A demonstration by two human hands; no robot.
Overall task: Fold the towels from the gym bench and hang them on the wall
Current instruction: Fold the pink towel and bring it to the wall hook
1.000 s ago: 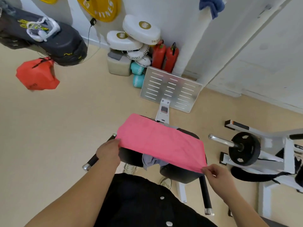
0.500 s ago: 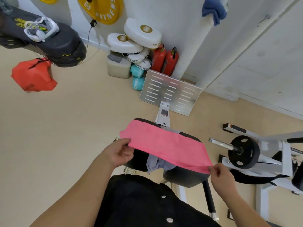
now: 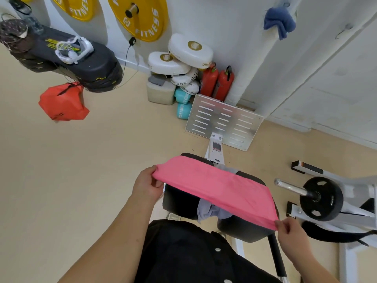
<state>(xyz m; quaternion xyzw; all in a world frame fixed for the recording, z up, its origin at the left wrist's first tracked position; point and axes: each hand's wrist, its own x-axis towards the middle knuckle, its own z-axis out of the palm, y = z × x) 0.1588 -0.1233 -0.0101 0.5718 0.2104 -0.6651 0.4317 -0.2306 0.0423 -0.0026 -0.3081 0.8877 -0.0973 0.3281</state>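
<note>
A pink towel (image 3: 217, 187), folded into a long band, is stretched flat above the black gym bench (image 3: 179, 201). My left hand (image 3: 148, 185) grips its left end and my right hand (image 3: 290, 233) pinches its right end. Under the pink towel a grey towel (image 3: 210, 211) lies crumpled on the bench, mostly hidden. High on the white wall, a blue towel (image 3: 278, 20) hangs from a hook.
The bench's metal foot plate (image 3: 224, 121) stands ahead, with two red extinguishers (image 3: 217, 82) and white pads (image 3: 179, 62) behind it. A weight plate on a bar (image 3: 321, 198) is at the right. A red bag (image 3: 62, 103) and stacked black steps (image 3: 67, 60) lie at the left.
The pink towel has been lifted slightly and pulled tauter between my hands. The view has tilted up, showing more of the wall and the yellow plates.
</note>
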